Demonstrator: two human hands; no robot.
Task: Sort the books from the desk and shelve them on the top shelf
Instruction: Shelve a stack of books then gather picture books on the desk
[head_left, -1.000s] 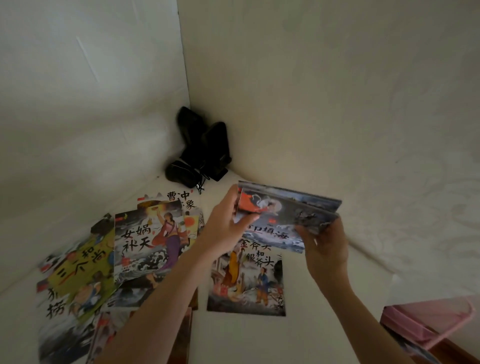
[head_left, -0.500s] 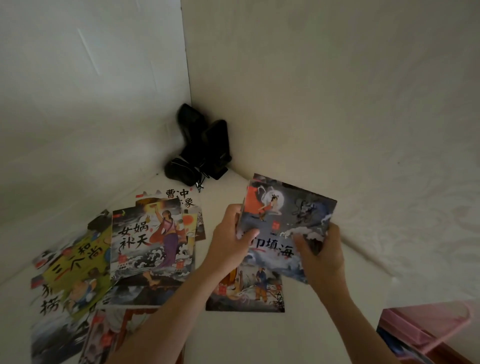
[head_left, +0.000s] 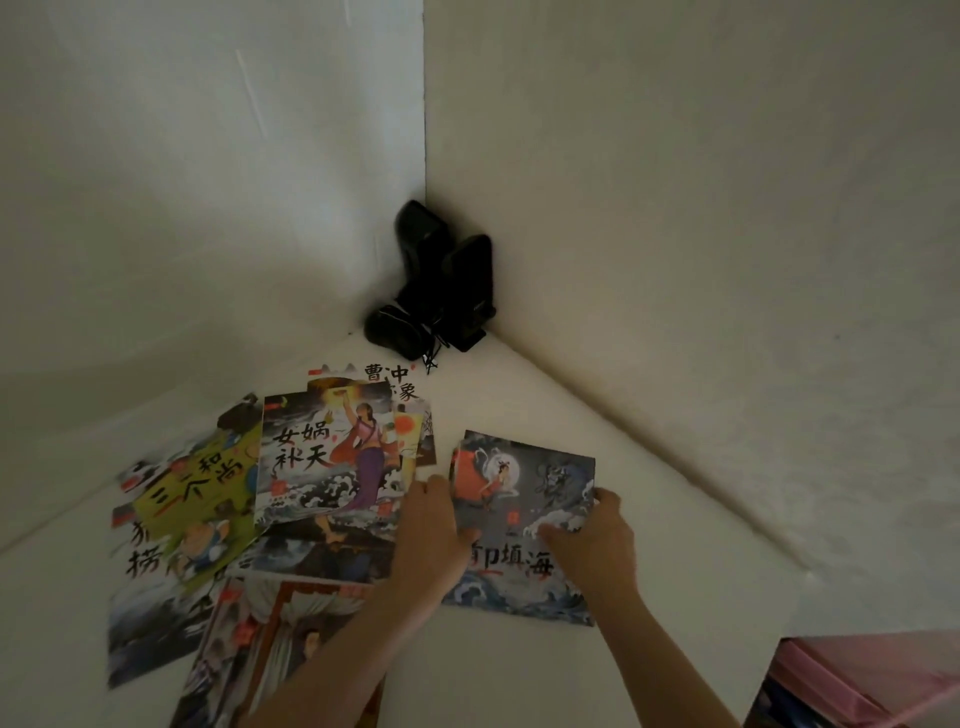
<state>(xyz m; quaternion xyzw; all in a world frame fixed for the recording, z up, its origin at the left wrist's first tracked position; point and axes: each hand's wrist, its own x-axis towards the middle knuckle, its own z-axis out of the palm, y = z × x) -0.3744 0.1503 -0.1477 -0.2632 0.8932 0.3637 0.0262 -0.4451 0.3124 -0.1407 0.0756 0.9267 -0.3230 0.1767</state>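
A blue-grey picture book with a moon, a flying figure and waves lies flat on the white desk. My left hand holds its left edge with the thumb on the cover. At the right edge my right hand grips it, thumb on top. To the left, several more picture books lie spread and overlapping: one with a woman in purple, a yellow-green one, a white one behind, and a red-framed one under my left forearm.
Two black speakers with a cable stand in the corner where two white walls meet. A pink container sits at the lower right, past the desk's edge. No shelf is in view.
The blue-grey book was held up, tilted, in both hands. It has come down flat onto the desk and now covers the book that lay there.
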